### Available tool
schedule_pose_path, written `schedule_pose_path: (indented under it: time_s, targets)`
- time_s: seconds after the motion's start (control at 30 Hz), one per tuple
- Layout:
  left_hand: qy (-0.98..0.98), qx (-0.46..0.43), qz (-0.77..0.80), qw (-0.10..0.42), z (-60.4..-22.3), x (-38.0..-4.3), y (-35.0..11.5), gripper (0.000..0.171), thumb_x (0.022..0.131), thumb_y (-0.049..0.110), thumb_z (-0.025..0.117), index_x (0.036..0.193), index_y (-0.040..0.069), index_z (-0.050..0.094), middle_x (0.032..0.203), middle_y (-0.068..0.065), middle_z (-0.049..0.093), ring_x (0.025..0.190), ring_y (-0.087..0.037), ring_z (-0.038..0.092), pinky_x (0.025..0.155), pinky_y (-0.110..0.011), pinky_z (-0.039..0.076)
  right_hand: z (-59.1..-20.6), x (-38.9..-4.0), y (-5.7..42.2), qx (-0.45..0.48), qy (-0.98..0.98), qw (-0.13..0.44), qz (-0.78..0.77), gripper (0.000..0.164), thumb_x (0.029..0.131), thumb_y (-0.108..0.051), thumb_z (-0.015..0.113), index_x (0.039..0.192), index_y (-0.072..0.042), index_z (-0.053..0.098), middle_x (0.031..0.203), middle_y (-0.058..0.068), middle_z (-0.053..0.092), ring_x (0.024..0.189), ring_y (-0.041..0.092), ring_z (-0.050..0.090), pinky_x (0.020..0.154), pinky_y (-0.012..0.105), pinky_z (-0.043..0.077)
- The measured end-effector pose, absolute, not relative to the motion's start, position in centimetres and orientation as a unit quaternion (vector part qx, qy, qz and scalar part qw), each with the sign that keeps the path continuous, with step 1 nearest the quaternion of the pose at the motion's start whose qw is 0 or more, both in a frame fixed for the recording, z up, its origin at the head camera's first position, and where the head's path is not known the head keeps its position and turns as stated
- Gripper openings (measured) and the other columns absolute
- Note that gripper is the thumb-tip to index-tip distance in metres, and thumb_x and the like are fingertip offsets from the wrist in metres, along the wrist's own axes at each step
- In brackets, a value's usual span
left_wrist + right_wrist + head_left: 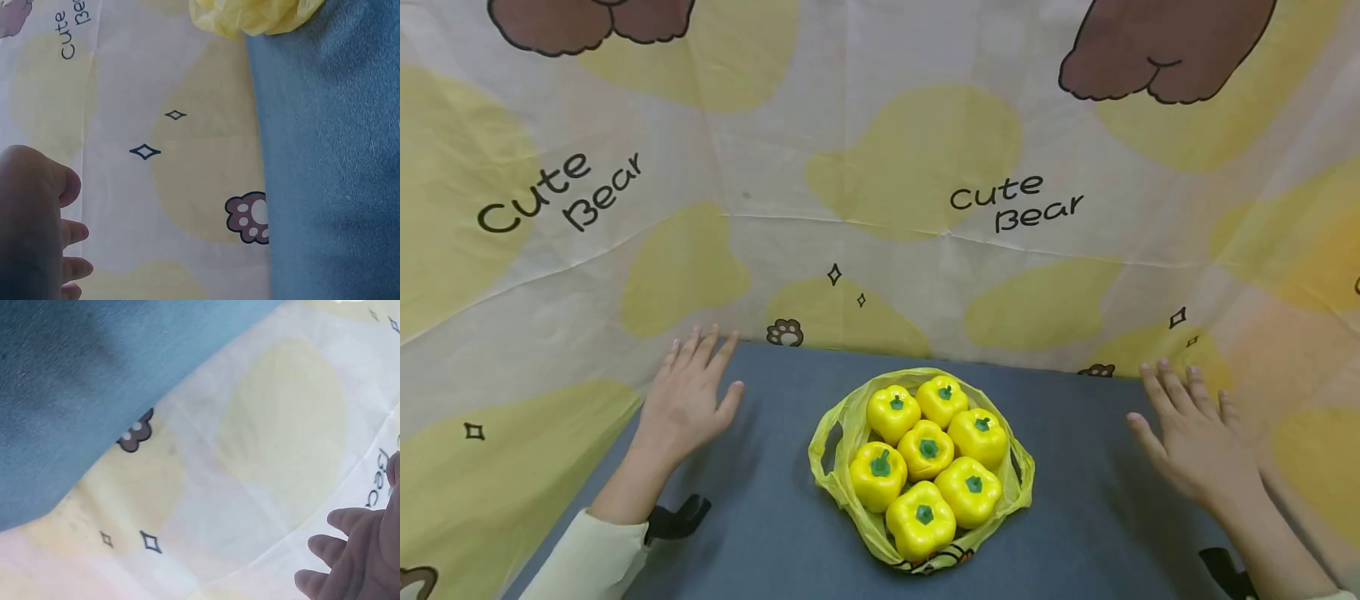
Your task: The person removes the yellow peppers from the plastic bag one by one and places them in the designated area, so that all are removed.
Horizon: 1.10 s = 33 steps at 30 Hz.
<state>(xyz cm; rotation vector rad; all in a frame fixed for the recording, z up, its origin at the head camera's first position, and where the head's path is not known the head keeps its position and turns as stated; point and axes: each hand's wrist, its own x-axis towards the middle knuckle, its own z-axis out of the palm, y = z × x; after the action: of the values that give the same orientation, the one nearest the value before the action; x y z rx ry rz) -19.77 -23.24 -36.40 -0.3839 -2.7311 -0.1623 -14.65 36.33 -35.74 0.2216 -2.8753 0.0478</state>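
Observation:
Several yellow bell peppers (927, 451) with green stems sit packed in a yellow plastic bag (880, 377), its rim spread wide and a handle loop at each side. To the left of the bag my left hand (687, 402) has its fingers extended and holds nothing. My right hand (1198, 442), fingers spread, is on the other side, apart from the bag. A bit of the yellow bag (256, 15) shows at the top of the left wrist view. The right wrist view has the right hand (359, 553) at its lower right, with nothing in it.
A blue-grey table (760, 533) carries the bag. Behind and beside it hangs a cloth (865, 192) with yellow patches, bear prints and "Cute Bear" lettering. Dark straps (679, 518) show by the wrists.

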Motion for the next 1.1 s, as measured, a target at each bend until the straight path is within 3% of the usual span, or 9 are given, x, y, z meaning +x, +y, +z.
schedule_pose_path:
  time_s: [0.17,0.3,0.43,0.53,0.77,0.9,1.1]
  targets:
    - [-0.966,-0.147,-0.060,0.205,-36.4,-19.0,-22.8,0.066,0.094,0.034,0.051,0.151,0.008,0.030,0.153,-0.026,0.030,0.142,-0.046,0.022,0.113,-0.061,0.016,-35.5,-14.0,35.2,0.097,-0.983,0.156,0.015,0.070,0.101,-0.043,0.039,0.156,-0.016,0.004,0.161,0.019,0.009,0.145,0.045,-0.007,0.111,0.065,-0.008]
    - [-0.959,-0.154,-0.088,0.220,-36.8,-18.4,-22.1,0.065,0.093,0.036,0.054,0.149,0.009,0.036,0.151,-0.025,0.034,0.140,-0.047,0.026,0.109,-0.066,0.018,-35.3,-13.3,33.8,0.112,-0.975,0.188,0.040,0.067,0.099,-0.040,0.048,0.155,-0.017,0.020,0.155,0.022,0.027,0.143,0.050,0.010,0.110,0.069,0.005]
    - [-0.955,-0.154,-0.141,0.212,-37.6,-18.0,-21.2,0.064,0.092,0.037,0.057,0.148,0.013,0.039,0.150,-0.024,0.037,0.138,-0.049,0.028,0.105,-0.070,0.020,-35.0,-12.8,32.1,0.129,-0.965,0.219,0.070,0.060,0.093,-0.038,0.059,0.145,-0.013,0.041,0.142,0.024,0.045,0.130,0.052,0.034,0.096,0.071,0.027]
    - [-0.951,-0.158,-0.188,0.190,-38.2,-17.6,-20.6,0.063,0.092,0.036,0.057,0.148,0.014,0.038,0.150,-0.024,0.036,0.137,-0.050,0.030,0.102,-0.071,0.026,-34.9,-12.5,30.9,0.146,-0.956,0.236,0.094,0.055,0.089,-0.036,0.065,0.136,-0.011,0.051,0.134,0.022,0.051,0.118,0.049,0.045,0.087,0.066,0.035]
    - [-0.929,-0.168,-0.307,0.124,-39.9,-17.1,-19.0,0.060,0.092,0.038,0.062,0.146,0.022,0.041,0.153,-0.015,0.034,0.137,-0.044,0.033,0.093,-0.070,0.035,-35.3,-11.7,28.8,0.149,-0.946,0.227,0.176,0.046,0.088,-0.028,0.069,0.130,-0.015,0.057,0.131,0.015,0.055,0.115,0.040,0.049,0.083,0.060,0.040]
    - [-0.903,-0.193,-0.367,0.112,-41.3,-17.1,-18.0,0.058,0.091,0.033,0.064,0.144,0.020,0.045,0.150,-0.013,0.039,0.136,-0.040,0.036,0.097,-0.067,0.036,-35.6,-11.4,27.6,0.154,-0.941,0.219,0.207,0.046,0.086,-0.025,0.071,0.129,-0.019,0.059,0.129,0.010,0.057,0.114,0.035,0.051,0.081,0.059,0.042]
    - [-0.872,-0.223,-0.423,0.103,-42.9,-17.0,-16.3,0.056,0.089,0.021,0.066,0.142,0.018,0.048,0.146,-0.012,0.043,0.133,-0.036,0.041,0.091,-0.057,0.044,-36.5,-11.3,26.0,0.170,-0.928,0.224,0.245,0.048,0.080,-0.021,0.078,0.125,-0.024,0.062,0.120,-0.001,0.063,0.108,0.022,0.057,0.082,0.050,0.047]
